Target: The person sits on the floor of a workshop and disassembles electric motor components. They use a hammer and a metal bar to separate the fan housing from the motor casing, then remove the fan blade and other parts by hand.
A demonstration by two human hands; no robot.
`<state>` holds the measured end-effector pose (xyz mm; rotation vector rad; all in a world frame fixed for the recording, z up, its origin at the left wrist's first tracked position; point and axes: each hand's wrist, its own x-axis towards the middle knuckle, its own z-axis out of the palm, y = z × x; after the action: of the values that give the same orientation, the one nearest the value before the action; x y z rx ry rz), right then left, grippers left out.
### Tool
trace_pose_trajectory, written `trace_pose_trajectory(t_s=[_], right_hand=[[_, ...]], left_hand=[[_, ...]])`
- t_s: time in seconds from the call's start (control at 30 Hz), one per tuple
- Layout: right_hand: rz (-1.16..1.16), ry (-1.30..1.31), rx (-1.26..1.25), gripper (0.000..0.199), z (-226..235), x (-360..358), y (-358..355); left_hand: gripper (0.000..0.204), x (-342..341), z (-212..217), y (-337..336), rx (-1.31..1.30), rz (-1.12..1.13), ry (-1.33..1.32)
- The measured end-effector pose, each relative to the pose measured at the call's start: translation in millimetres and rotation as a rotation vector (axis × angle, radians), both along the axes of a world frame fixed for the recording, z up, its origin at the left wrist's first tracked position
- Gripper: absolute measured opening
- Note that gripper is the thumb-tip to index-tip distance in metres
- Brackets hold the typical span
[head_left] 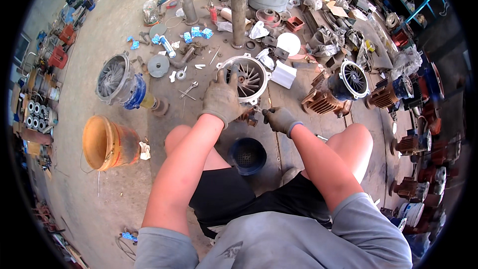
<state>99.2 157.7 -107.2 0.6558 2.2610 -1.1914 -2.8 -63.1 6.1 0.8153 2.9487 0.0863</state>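
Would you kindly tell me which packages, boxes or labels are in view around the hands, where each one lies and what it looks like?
White box: on the floor just right of the finned round housing that the left hand grips; small and rectangular.
Blue-and-white packets: scattered on the floor ahead, left of the upright grey pipe; small and crumpled.
Cardboard pieces: far right among clutter; tan and flat.
No screens or signs show.

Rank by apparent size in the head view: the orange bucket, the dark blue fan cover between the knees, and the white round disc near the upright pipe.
1. orange bucket, largest.
2. dark blue fan cover.
3. white round disc, smallest, though it lies farther off, so its true size is unsure.
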Motion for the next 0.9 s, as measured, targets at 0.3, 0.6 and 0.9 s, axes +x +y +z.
trace_pose_trajectory(t_s=[0.3,0.6,0.9], right_hand=[[0.067,-0.017,-0.142,0.035,-13,-7,5],[-0.262,0.200,-0.122,0.029,-55,13,-12],[-0.456,0.130,-0.211,0.040,-36,18,-51]], left_hand=[[0.126,6,22,4,0.030,0.090,-0.141],[0.122,9,4,17,0.053,0.129,-0.056],[0.128,0,3,8,-0.018,0.059,-0.001]])
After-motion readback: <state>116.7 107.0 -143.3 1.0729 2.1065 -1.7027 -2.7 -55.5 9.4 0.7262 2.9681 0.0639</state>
